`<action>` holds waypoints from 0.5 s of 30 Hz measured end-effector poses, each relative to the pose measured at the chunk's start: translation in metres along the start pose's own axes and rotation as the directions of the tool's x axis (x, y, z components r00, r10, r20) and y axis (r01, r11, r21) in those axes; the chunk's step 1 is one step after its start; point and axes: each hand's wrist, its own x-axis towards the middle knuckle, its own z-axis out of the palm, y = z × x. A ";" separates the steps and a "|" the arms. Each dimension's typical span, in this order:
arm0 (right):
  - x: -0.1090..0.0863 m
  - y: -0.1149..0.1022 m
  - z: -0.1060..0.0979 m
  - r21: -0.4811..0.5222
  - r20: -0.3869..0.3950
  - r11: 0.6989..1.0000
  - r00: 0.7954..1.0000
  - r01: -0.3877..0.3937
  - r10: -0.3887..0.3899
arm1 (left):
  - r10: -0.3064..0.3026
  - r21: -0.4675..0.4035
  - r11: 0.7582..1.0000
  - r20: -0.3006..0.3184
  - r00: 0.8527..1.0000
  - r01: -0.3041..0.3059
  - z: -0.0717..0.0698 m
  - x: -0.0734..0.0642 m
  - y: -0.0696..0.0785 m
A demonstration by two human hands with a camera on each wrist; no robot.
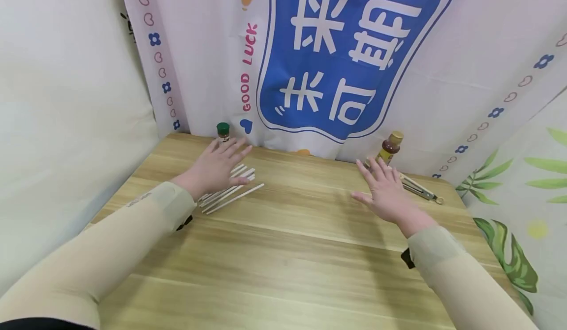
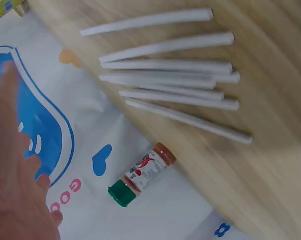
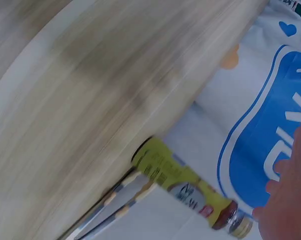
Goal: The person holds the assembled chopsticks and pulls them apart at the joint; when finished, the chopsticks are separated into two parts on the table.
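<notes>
My left hand (image 1: 216, 167) is spread with straight fingers above a loose bundle of thin white sticks (image 2: 165, 66) on the table, holding nothing. Just beyond its fingers stands a small spice jar (image 2: 146, 169) with a green cap and a reddish filling. On the other side, my right hand (image 1: 386, 196) is likewise spread above the table, its fingers apart and holding nothing. Past its fingertips stands a sauce bottle (image 3: 183, 182) with a yellow label and gold cap. Metal tongs (image 1: 418, 188) lie beside the bottle, partly hidden by the right hand in the head view.
The wood-grain table (image 1: 283, 266) ends at the back against a white cloth (image 1: 212, 74) with a blue printed panel. A pale cloth (image 1: 71, 99) hangs at the left, and a leaf-patterned one (image 1: 522, 123) at the right.
</notes>
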 end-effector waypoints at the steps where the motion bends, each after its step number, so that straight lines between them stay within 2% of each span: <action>1: 0.005 -0.005 0.002 0.009 0.005 1.000 1.000 0.010 -0.010 | 0.005 -0.002 1.000 -0.010 1.000 -0.005 0.001 -0.002 -0.001; 7: 0.038 -0.044 0.015 0.022 0.037 0.993 0.992 0.118 -0.119 | 0.020 -0.061 0.998 -0.075 0.997 -0.024 0.008 -0.012 -0.005; 12: 0.067 -0.088 0.031 0.047 0.061 0.974 0.973 0.220 -0.222 | 0.001 -0.086 0.996 -0.037 0.999 -0.004 0.016 -0.016 -0.001; 15: 0.082 -0.116 0.040 0.040 0.110 0.964 0.958 0.262 -0.265 | 0.011 -0.108 0.994 0.003 1.000 -0.010 0.022 -0.018 0.002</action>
